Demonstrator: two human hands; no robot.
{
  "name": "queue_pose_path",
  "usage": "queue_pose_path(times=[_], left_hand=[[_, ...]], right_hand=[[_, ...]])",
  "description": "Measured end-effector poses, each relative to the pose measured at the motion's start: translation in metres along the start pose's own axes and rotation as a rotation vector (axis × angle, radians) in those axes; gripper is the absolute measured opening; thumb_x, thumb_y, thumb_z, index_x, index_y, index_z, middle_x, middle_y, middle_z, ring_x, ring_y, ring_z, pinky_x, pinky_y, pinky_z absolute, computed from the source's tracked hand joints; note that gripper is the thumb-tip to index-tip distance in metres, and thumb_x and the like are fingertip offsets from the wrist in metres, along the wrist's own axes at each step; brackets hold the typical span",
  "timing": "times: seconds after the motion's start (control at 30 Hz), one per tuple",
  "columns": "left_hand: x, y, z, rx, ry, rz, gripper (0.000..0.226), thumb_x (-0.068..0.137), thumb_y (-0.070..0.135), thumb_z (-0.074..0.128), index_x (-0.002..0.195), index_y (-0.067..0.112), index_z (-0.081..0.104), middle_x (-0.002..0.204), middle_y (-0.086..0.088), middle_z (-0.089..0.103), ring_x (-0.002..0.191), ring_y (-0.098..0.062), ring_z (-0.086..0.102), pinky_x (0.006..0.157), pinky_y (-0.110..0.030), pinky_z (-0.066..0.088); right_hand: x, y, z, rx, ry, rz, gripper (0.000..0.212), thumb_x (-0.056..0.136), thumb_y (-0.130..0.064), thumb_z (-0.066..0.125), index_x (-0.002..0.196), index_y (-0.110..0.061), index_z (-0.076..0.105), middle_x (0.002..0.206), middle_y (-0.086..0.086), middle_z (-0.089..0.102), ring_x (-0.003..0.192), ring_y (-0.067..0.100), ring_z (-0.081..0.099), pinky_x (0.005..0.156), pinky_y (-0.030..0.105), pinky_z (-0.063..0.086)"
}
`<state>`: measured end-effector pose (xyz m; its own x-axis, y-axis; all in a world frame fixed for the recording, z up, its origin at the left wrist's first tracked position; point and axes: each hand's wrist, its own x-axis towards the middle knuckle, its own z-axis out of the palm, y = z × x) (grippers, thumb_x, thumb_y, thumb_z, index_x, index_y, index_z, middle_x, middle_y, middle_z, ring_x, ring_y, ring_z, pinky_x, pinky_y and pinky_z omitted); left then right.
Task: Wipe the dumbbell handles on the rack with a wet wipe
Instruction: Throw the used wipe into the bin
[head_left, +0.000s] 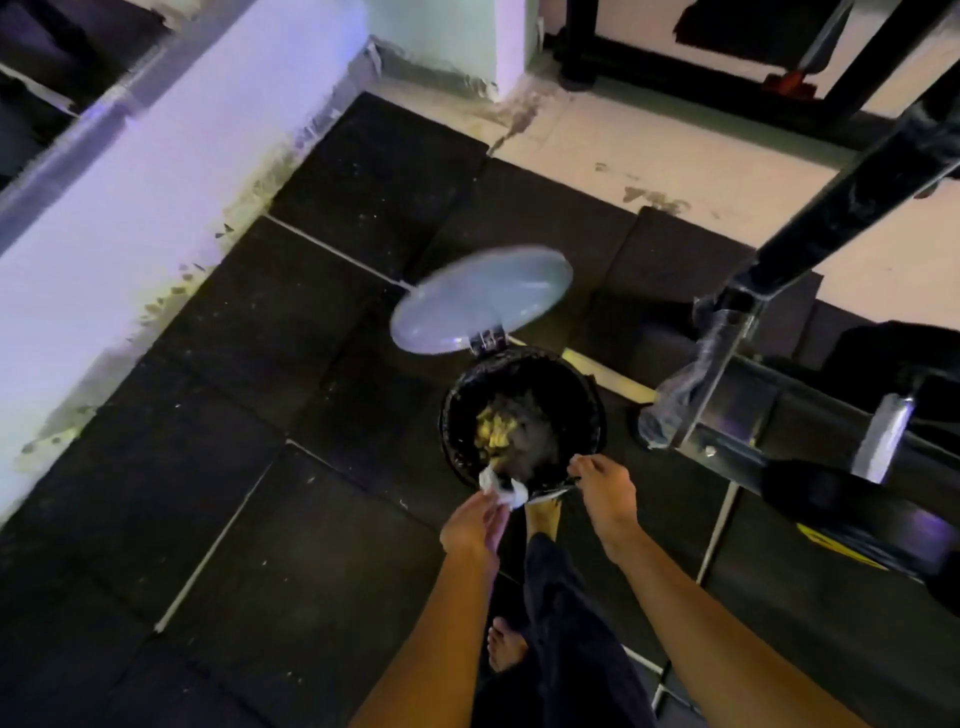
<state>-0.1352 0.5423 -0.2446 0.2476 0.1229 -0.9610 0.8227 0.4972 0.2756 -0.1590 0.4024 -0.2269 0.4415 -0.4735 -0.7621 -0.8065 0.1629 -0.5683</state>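
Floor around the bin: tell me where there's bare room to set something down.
Bare black mats lie left of the bin, between it and the white wall. Crowded right: the rack frame stands close beside it. The near side is taken by the left hand, right hand and a foot.

— What is that round thing on the floor?
— A black bin (596, 421). Its grey lid (480, 299) is tipped up, open.
— What's inside?
— Yellow scraps (493, 431) in a black bag (462, 395). Dark floor mats (260, 415) lie all around, beside a white wall (130, 182).
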Motion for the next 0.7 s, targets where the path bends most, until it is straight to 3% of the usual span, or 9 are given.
queue_pose_path(times=[0.1, 0.2, 0.27, 0.33, 0.4, 0.47, 0.53, 0.63, 0.7], left_hand=[[0.060, -0.010, 0.029, 0.025, -0.012, 0.048, 0.024, 0.087, 0.000, 0.059, 0.108, -0.012, 0.059, 0.047, -0.004, 0.063, 0.038, -0.011, 0.058, 0.036, -0.014, 0.045], [0.107, -0.013, 0.051, -0.025, -0.029, 0.098, 0.027, 0.090, -0.003, 0.054, 0.115, -0.010, 0.056, 0.051, -0.005, 0.064, 0.037, -0.010, 0.059, 0.038, -0.016, 0.046], [0.123, -0.013, 0.061, -0.047, -0.026, 0.110, 0.021, 0.091, -0.005, 0.052, 0.110, -0.008, 0.058, 0.061, -0.008, 0.066, 0.038, -0.012, 0.061, 0.040, -0.018, 0.049], [0.130, -0.012, 0.063, -0.045, 0.005, 0.107, 0.012, 0.090, -0.005, 0.051, 0.087, -0.003, 0.063, 0.085, -0.014, 0.065, 0.043, -0.012, 0.062, 0.044, -0.019, 0.052], [0.130, -0.012, 0.057, -0.019, 0.037, 0.108, 0.018, 0.090, -0.004, 0.053, 0.076, 0.003, 0.062, 0.097, -0.016, 0.062, 0.058, -0.017, 0.064, 0.048, -0.021, 0.055], [0.115, -0.005, 0.049, 0.006, 0.072, 0.127, 0.009, 0.090, -0.001, 0.054, 0.087, 0.001, 0.063, 0.101, -0.017, 0.063, 0.068, -0.019, 0.062, 0.049, -0.021, 0.055], [0.094, 0.001, 0.041, 0.112, 0.170, 0.343, 0.017, 0.090, -0.003, 0.052, 0.105, 0.000, 0.060, 0.103, -0.016, 0.063, 0.074, -0.018, 0.060, 0.060, -0.020, 0.054], [0.051, 0.018, 0.032, 0.450, 0.279, 1.107, 0.034, 0.086, -0.005, 0.055, 0.119, 0.005, 0.055, 0.115, -0.013, 0.055, 0.093, -0.015, 0.053, 0.073, -0.008, 0.043], [0.024, 0.040, 0.040, 0.519, 0.241, 1.408, 0.042, 0.087, 0.005, 0.059, 0.127, 0.006, 0.048, 0.127, -0.013, 0.045, 0.108, -0.018, 0.049, 0.085, -0.008, 0.039]], right_hand=[[0.058, 0.024, 0.023, 0.099, -0.016, 0.100, 0.021, 0.096, -0.025, 0.050, 0.083, -0.015, 0.063, 0.104, 0.010, 0.065, 0.090, 0.021, 0.057, 0.083, 0.038, 0.046], [0.098, 0.034, 0.041, 0.172, -0.039, 0.183, 0.027, 0.097, -0.024, 0.049, 0.105, -0.003, 0.064, 0.109, 0.017, 0.065, 0.093, 0.028, 0.060, 0.092, 0.042, 0.047], [0.113, 0.037, 0.049, 0.212, -0.069, 0.213, 0.031, 0.098, -0.024, 0.049, 0.115, -0.001, 0.060, 0.118, 0.017, 0.063, 0.100, 0.030, 0.060, 0.083, 0.038, 0.049], [0.118, 0.038, 0.053, 0.242, -0.088, 0.227, 0.032, 0.098, -0.022, 0.047, 0.117, 0.000, 0.059, 0.121, 0.016, 0.062, 0.097, 0.026, 0.058, 0.078, 0.033, 0.047], [0.115, 0.036, 0.052, 0.273, -0.090, 0.247, 0.031, 0.098, -0.021, 0.046, 0.118, -0.001, 0.059, 0.121, 0.015, 0.062, 0.105, 0.029, 0.059, 0.088, 0.036, 0.046], [0.108, 0.031, 0.048, 0.288, -0.091, 0.254, 0.030, 0.099, -0.020, 0.046, 0.119, -0.002, 0.059, 0.122, 0.014, 0.062, 0.114, 0.030, 0.057, 0.094, 0.037, 0.044], [0.102, 0.027, 0.044, 0.290, -0.094, 0.271, 0.029, 0.099, -0.019, 0.044, 0.118, -0.003, 0.060, 0.123, 0.013, 0.062, 0.116, 0.029, 0.056, 0.096, 0.037, 0.043], [0.090, 0.016, 0.037, 0.310, -0.114, 0.290, 0.029, 0.099, -0.018, 0.045, 0.117, -0.001, 0.060, 0.125, 0.014, 0.060, 0.118, 0.030, 0.055, 0.097, 0.037, 0.042], [0.080, 0.005, 0.033, 0.329, -0.123, 0.300, 0.031, 0.099, -0.017, 0.044, 0.119, 0.001, 0.058, 0.127, 0.015, 0.059, 0.120, 0.030, 0.053, 0.097, 0.036, 0.041]])
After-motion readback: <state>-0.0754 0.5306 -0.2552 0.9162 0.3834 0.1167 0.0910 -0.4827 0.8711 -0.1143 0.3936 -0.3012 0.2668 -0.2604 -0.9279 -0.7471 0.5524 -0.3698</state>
